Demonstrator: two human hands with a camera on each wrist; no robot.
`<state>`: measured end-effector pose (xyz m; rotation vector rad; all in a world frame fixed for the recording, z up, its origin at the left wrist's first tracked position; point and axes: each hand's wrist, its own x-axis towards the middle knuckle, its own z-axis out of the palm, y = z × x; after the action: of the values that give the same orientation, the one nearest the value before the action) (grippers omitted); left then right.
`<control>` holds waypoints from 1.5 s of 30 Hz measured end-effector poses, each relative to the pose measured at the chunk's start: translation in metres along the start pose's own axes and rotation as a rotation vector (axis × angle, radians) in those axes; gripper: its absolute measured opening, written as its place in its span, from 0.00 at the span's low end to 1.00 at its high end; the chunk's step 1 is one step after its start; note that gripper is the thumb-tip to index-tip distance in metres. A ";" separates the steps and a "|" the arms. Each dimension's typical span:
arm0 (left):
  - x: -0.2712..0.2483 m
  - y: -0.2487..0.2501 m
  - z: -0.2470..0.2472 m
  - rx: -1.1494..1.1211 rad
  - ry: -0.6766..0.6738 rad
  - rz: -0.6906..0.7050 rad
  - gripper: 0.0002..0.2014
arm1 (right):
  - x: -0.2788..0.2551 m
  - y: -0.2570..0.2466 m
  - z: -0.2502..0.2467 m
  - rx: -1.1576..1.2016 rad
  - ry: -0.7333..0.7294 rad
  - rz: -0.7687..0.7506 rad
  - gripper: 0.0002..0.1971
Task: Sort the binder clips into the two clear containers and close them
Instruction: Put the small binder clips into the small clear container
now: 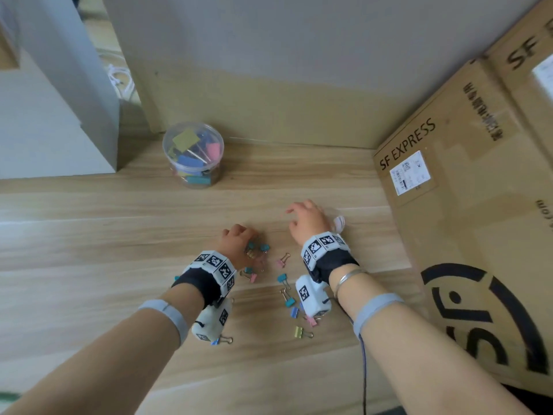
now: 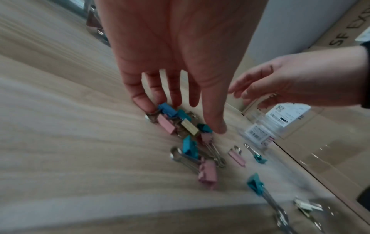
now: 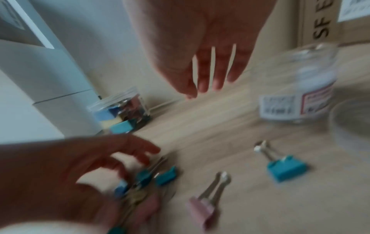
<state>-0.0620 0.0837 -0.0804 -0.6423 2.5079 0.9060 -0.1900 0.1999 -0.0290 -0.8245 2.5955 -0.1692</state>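
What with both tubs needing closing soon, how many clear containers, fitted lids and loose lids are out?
Clear containers: 2 (rear tub, labelled jar)
Fitted lids: 1, on the rear tub
Loose lids: 1, beside the jar
Total: 4

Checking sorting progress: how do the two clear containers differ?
The far container holds large coloured clips and its lid is on; the labelled container beside the right hand looks empty and open. The far one is squat, the labelled one taller. Both are clear plastic.

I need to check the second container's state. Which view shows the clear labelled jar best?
Right wrist: the clear labelled jar stands fully visible, though blurred. Head view hides most behind the right hand; left wrist shows it faintly.
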 end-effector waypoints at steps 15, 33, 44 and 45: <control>-0.014 0.001 0.024 0.174 -0.043 0.123 0.27 | 0.007 -0.021 0.004 0.096 -0.122 -0.045 0.31; -0.019 -0.002 0.021 0.065 -0.058 0.099 0.17 | -0.046 -0.005 0.047 0.133 -0.363 0.154 0.39; -0.022 -0.002 0.024 0.044 -0.002 0.124 0.18 | -0.050 -0.011 0.073 0.076 -0.234 -0.119 0.18; -0.022 -0.003 0.024 0.035 0.000 0.128 0.18 | -0.049 -0.011 0.072 0.069 -0.229 -0.129 0.16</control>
<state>-0.0377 0.1041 -0.0873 -0.4754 2.5836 0.9034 -0.1177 0.2194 -0.0749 -0.9291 2.3126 -0.1885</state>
